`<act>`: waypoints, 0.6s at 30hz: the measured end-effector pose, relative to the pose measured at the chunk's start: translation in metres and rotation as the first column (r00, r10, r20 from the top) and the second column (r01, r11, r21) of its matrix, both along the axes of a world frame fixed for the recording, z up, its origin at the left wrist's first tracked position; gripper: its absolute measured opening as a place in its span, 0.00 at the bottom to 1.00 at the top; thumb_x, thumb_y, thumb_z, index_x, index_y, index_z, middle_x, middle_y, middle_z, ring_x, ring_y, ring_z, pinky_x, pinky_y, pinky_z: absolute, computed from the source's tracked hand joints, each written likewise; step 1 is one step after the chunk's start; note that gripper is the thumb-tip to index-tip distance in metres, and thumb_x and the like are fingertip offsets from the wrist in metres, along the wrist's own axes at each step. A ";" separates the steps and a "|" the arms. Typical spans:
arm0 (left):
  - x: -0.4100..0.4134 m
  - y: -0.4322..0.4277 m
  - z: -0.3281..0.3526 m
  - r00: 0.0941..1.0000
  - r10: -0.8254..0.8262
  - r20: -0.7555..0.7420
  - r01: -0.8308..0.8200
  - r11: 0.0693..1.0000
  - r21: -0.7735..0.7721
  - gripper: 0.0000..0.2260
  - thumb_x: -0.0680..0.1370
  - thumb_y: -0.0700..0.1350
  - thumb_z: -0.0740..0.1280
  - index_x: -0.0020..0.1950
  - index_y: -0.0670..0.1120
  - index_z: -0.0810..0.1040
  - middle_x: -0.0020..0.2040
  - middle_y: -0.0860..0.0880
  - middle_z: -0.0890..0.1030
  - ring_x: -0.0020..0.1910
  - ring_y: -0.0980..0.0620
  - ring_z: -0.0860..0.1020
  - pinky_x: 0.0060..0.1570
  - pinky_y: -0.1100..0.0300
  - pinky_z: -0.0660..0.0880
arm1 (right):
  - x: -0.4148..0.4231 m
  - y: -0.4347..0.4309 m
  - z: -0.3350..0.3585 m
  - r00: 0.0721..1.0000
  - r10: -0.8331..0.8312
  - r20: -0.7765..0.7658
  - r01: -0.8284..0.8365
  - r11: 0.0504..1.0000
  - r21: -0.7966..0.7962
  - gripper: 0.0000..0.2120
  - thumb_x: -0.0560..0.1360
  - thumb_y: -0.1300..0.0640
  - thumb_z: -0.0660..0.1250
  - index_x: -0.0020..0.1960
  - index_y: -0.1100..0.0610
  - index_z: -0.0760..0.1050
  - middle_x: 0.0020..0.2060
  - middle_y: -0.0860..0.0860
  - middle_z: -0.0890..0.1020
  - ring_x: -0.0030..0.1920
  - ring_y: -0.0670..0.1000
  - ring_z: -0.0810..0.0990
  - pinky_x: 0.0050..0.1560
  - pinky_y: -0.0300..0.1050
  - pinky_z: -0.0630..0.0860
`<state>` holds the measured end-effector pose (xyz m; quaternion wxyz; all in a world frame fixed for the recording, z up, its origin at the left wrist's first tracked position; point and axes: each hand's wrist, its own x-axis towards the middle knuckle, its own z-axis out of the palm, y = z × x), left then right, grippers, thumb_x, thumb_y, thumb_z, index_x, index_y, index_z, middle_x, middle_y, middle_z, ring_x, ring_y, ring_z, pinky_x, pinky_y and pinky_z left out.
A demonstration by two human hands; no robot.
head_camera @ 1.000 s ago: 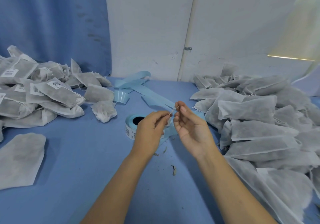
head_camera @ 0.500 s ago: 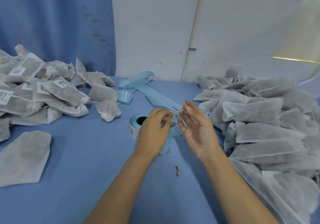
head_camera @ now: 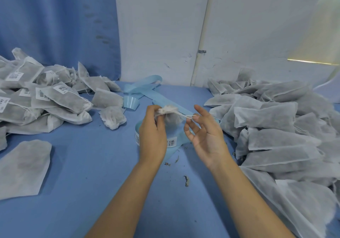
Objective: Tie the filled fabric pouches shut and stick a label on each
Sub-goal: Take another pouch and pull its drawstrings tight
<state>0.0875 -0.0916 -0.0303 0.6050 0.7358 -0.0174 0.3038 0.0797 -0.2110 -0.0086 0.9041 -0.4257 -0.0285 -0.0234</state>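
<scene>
L hand [head_camera: 152, 133] curls round gathered neck of pouch [head_camera: 172, 119], held above table [head_camera: 82, 164] mid-frame; pouch body blurred, partly behind fingers. R hand [head_camera: 206, 136] pinches its string [head_camera: 184, 116], other fingers loose. Label roll [head_camera: 172, 143] half hidden behind L hand. Labelled pile [head_camera: 55, 98] cut off at left edge, unlabelled pile [head_camera: 276, 123] at right.

Grey fabric pouch [head_camera: 172, 119], neck bunched, drawstring [head_camera: 184, 116] taut, above label roll [head_camera: 172, 143]

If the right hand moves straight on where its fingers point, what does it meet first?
Probably the loose light blue backing strip lying just beyond the right hand; height is unclear, so it could pass above.
</scene>
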 end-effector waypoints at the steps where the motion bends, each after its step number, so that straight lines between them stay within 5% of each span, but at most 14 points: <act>1: 0.000 0.000 0.002 0.999 0.025 0.019 -0.024 0.998 -0.053 0.06 0.82 0.41 0.58 0.49 0.52 0.70 0.38 0.57 0.76 0.36 0.62 0.73 0.36 0.68 0.68 | -0.001 0.002 0.000 1.000 -0.015 -0.002 0.015 0.998 -0.060 0.10 0.75 0.68 0.63 0.51 0.56 0.78 0.31 0.46 0.78 0.36 0.46 0.81 0.42 0.37 0.79; 4: -0.001 -0.001 0.008 0.995 0.077 0.067 -0.060 0.972 -0.228 0.09 0.81 0.42 0.60 0.47 0.56 0.72 0.38 0.62 0.78 0.38 0.62 0.75 0.41 0.64 0.73 | -0.003 0.007 0.000 0.998 -0.059 0.007 0.059 0.968 -0.245 0.08 0.77 0.67 0.64 0.47 0.57 0.79 0.32 0.47 0.81 0.37 0.47 0.82 0.44 0.37 0.79; 7: -0.002 0.000 0.013 0.989 0.118 0.090 -0.080 0.935 -0.345 0.12 0.81 0.40 0.61 0.46 0.59 0.73 0.42 0.57 0.80 0.40 0.55 0.78 0.44 0.54 0.77 | -0.006 0.011 0.003 0.997 -0.080 0.019 0.081 0.934 -0.349 0.05 0.76 0.65 0.67 0.44 0.58 0.79 0.34 0.50 0.82 0.39 0.47 0.82 0.46 0.37 0.80; 14: 0.003 -0.002 0.017 0.994 0.102 0.027 -0.077 0.873 -0.482 0.08 0.82 0.42 0.58 0.54 0.48 0.76 0.38 0.57 0.80 0.40 0.58 0.78 0.46 0.59 0.79 | -0.006 0.012 0.001 0.991 -0.131 0.004 0.118 0.875 -0.469 0.02 0.75 0.59 0.70 0.46 0.55 0.82 0.38 0.45 0.83 0.44 0.43 0.79 0.55 0.40 0.76; 18: 0.005 -0.004 0.019 0.996 0.085 -0.004 -0.073 0.833 -0.549 0.09 0.81 0.40 0.57 0.46 0.46 0.75 0.37 0.51 0.77 0.37 0.53 0.76 0.41 0.59 0.76 | -0.005 0.012 -0.002 0.988 -0.155 0.021 0.144 0.851 -0.505 0.02 0.73 0.56 0.72 0.44 0.51 0.83 0.38 0.40 0.84 0.42 0.35 0.80 0.45 0.29 0.75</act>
